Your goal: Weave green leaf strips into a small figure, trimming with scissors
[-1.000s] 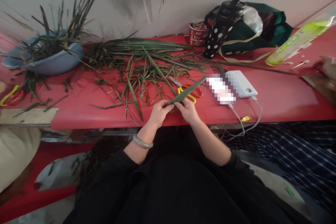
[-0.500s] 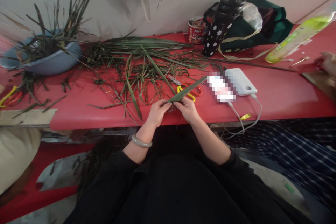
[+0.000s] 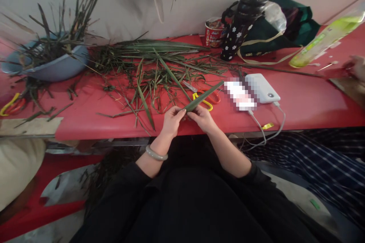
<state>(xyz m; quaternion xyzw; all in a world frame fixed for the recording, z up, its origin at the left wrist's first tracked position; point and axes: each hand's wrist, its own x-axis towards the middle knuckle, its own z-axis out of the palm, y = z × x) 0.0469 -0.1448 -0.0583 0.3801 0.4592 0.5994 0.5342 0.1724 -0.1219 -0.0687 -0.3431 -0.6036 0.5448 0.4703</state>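
Between my two hands, over the table's front edge, is a long green leaf strip (image 3: 204,96) that slants up to the right. My left hand (image 3: 173,118) pinches its lower end with the thumb on top. Close beside it, my right hand (image 3: 203,117) is closed on the same strip from the other side; its fingertips are partly hidden. Just beyond lie scissors (image 3: 205,100) with yellow and red handles. Another leaf strip (image 3: 171,71) runs from the pile toward my hands, and a loose one (image 3: 144,102) lies to the left.
Cut leaves (image 3: 159,47) are heaped along the back of the red table (image 3: 94,125). A blue basin (image 3: 61,66) of stalks stands left. Rightward are a black tumbler (image 3: 238,26), a red paper cup (image 3: 214,34), a white power bank (image 3: 261,88), and a bottle (image 3: 325,41). Other people sit on both sides.
My left hand has shifted slightly right, and its thumb lies further over the strip. The strip has turned a little in my fingers. The right hand has barely moved.
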